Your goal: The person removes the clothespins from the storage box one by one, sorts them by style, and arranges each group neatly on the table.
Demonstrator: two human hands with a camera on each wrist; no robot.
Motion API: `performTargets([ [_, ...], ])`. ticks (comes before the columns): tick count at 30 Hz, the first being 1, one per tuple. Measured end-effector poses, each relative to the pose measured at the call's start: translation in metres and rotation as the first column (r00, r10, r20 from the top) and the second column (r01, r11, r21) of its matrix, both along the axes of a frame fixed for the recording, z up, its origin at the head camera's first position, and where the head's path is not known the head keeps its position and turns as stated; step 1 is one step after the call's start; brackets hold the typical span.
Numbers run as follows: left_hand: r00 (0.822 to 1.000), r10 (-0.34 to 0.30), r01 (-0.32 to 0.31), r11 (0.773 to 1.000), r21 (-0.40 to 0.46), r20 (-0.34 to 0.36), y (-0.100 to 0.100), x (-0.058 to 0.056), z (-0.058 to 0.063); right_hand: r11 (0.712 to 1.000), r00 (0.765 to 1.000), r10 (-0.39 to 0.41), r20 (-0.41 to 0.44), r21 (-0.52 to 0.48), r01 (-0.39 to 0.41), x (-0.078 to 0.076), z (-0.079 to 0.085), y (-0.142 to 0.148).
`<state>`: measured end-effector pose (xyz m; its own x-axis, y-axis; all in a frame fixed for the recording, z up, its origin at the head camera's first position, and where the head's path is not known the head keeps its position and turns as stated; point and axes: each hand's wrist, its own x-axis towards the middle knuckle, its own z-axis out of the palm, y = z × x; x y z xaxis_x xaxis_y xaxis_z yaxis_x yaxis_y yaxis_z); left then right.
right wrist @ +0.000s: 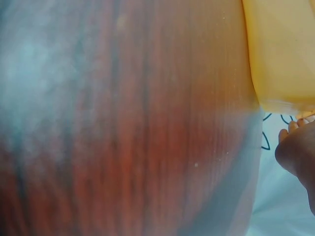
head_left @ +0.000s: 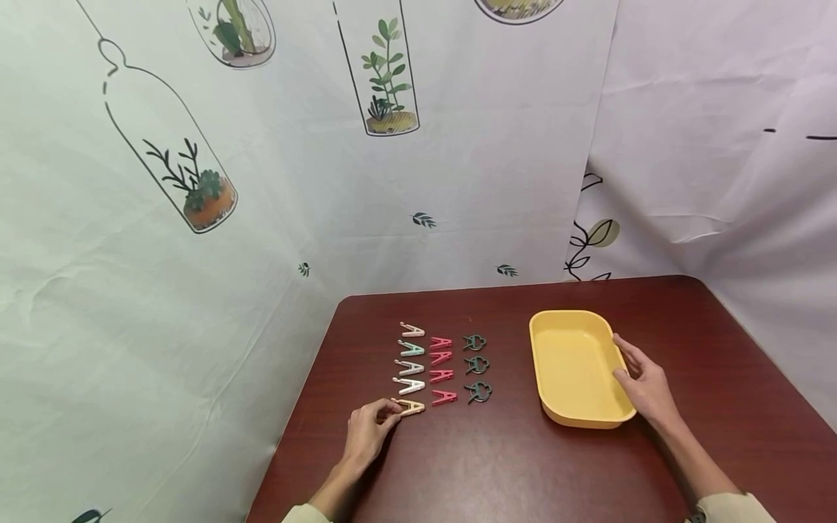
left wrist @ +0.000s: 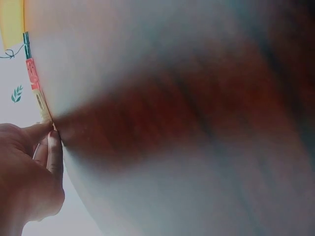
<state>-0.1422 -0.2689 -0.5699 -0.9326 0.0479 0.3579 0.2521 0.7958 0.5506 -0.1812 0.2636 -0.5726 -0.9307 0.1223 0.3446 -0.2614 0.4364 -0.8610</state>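
At the near end of the left column of clips, my left hand [head_left: 368, 430] pinches the end of a pale yellow clothespin [head_left: 410, 407] between thumb and fingertips. In the left wrist view that clothespin [left wrist: 40, 102] lies at table level, its near end hidden by the fingers. My right hand [head_left: 647, 383] grips the right wall of a yellow plastic tray [head_left: 578, 421], thumb at the rim and fingers along the outside. The tray holds nothing. In the right wrist view the tray [right wrist: 283, 59] fills the upper right, with the hand [right wrist: 300, 147] below it.
Beyond the pinched one, white, grey and mint clothespins [head_left: 410, 348] run in a column. Several red clothespins [head_left: 442, 375] form a second column, and three dark green clips [head_left: 478, 365] a third. The dark red-brown table [head_left: 484, 465] meets patterned white cloth at its back.
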Motion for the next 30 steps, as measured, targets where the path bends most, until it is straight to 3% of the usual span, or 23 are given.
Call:
performTargets([
  [11,1.000,0.012,-0.012,1.000,0.015,0.022,-0.004,0.002,-0.001,1.000,1.000,0.020,-0.005,-0.007,-0.020,-0.001,0.001,-0.003],
  [18,0.997,-0.034,0.030,0.998,0.051,0.071,-0.010,0.002,0.005,1.000,1.000,0.027,0.000,-0.010,-0.027,-0.003,0.002,-0.006],
  [26,0.998,-0.019,0.019,1.000,0.013,0.065,-0.021,0.003,0.009,0.998,0.998,0.054,0.021,-0.025,-0.053,-0.002,0.003,-0.010],
  [30,0.999,-0.007,0.006,1.000,0.005,0.053,-0.026,-0.002,0.016,0.998,0.998,0.054,0.035,-0.027,-0.053,-0.001,0.005,-0.012],
])
